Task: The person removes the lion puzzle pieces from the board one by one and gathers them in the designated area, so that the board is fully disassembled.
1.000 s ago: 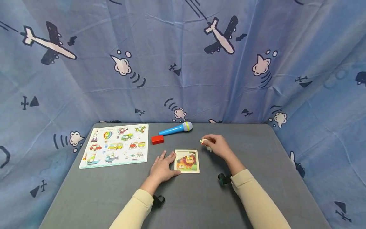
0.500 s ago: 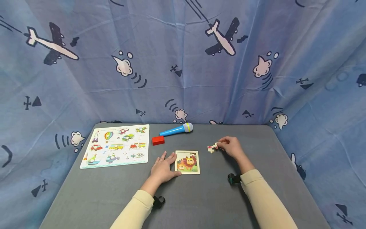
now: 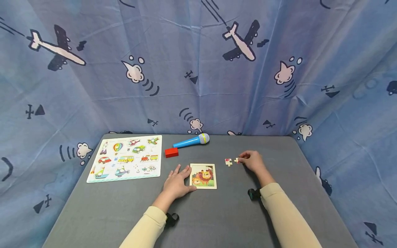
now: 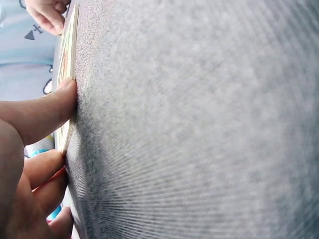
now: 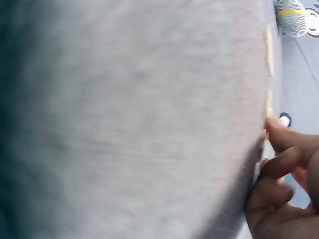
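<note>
A square lion puzzle board (image 3: 203, 187) with a pale wooden border lies at mid-table. My left hand (image 3: 175, 185) rests against its left side, fingers spread, the thumb at the lower left corner; in the left wrist view the thumb (image 4: 52, 107) touches the board's edge. To the right of the board, my right hand (image 3: 252, 160) pinches a small jigsaw piece (image 3: 237, 160) close over the table, its right part hidden by the fingertips. A second jigsaw piece (image 3: 228, 162), red and cream, lies flat just left of it. Both show edge-on in the right wrist view.
Behind the board lie a red block (image 3: 171, 152) and a blue toy microphone (image 3: 187, 142) with a silver head. A large white picture board of vehicles (image 3: 124, 158) covers the left back of the grey table (image 3: 214, 220). A blue patterned curtain (image 3: 173, 69) hangs behind.
My right hand has moved right with its jigsaw piece, then lowered it slightly toward the table beside the other piece. A gap now shows between the two. My left hand stays put.
</note>
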Action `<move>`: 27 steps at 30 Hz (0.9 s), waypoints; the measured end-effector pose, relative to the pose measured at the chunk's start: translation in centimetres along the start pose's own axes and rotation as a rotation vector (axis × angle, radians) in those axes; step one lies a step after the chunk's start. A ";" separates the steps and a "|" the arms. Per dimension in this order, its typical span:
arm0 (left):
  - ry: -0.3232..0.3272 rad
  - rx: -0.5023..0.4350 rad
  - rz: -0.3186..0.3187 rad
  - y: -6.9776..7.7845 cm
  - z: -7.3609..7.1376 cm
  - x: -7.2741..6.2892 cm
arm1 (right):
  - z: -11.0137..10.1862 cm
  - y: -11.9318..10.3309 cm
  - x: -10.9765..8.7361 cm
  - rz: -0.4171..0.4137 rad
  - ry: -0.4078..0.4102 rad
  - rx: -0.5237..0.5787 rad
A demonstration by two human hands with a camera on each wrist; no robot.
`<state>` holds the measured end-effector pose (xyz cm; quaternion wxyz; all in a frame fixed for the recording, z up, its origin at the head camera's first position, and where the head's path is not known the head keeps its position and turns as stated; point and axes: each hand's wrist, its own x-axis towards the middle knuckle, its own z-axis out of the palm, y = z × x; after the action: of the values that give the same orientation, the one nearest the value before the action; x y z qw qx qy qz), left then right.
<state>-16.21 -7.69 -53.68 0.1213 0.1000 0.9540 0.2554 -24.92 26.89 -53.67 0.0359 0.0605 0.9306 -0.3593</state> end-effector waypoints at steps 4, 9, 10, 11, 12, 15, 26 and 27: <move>0.002 0.011 -0.003 -0.1 0.1 0.1 | 0.2 0.0 0.0 0.013 0.032 -0.002; 0.003 0.009 -0.006 -0.1 0.1 0.1 | 0.1 -0.6 -0.3 0.003 0.031 0.021; 0.002 0.008 -0.007 -0.1 0.1 0.1 | 0.1 -0.9 -0.5 -0.001 0.030 0.027; 0.002 0.008 -0.007 -0.1 0.1 0.0 | 0.0 -1.2 -0.6 -0.005 0.025 0.039; 0.002 0.007 -0.008 -0.1 0.1 0.0 | 0.1 -1.6 -0.8 -0.013 0.022 0.058; 0.003 0.007 -0.009 -0.1 0.1 0.0 | 0.4 -2.8 -1.5 -0.044 0.021 0.091; 0.009 -0.004 0.003 0.1 0.0 -0.2 | 2.5 -5.5 -3.3 -0.132 0.012 0.193; 0.009 -0.004 0.003 0.1 0.0 -0.2 | 2.7 -5.6 -3.4 -0.136 0.012 0.196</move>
<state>-16.01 -7.63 -53.57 0.1168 0.0999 0.9538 0.2582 -22.26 20.64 -51.54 -0.0004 0.0026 0.8931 -0.4499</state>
